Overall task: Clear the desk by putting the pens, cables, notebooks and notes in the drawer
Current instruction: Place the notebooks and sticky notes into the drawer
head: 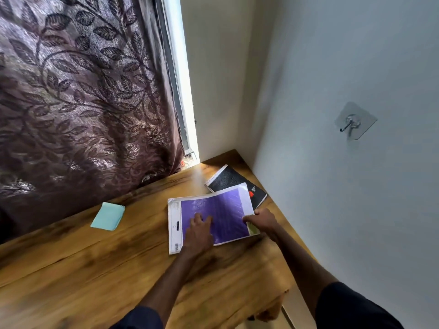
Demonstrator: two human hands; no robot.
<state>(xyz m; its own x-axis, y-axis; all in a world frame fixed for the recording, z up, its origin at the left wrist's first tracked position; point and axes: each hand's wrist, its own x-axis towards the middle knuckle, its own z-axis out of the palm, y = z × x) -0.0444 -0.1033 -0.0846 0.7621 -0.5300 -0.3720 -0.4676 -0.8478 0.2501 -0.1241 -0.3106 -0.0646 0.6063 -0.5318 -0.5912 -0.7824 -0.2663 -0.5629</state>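
Reaching from dark sleeves, the person's left hand is pressing flat on a thin purple soft-cover notebook near the wooden desk's far right corner, while the right hand is pinching its right edge. It is likely light and floppy, sliding easily off the black spiral-bound notebook beneath; gripping along an edge looks best.

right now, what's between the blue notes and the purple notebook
Nothing: only bare desk wood lies between the blue notes and the purple notebook, as the head view shows.
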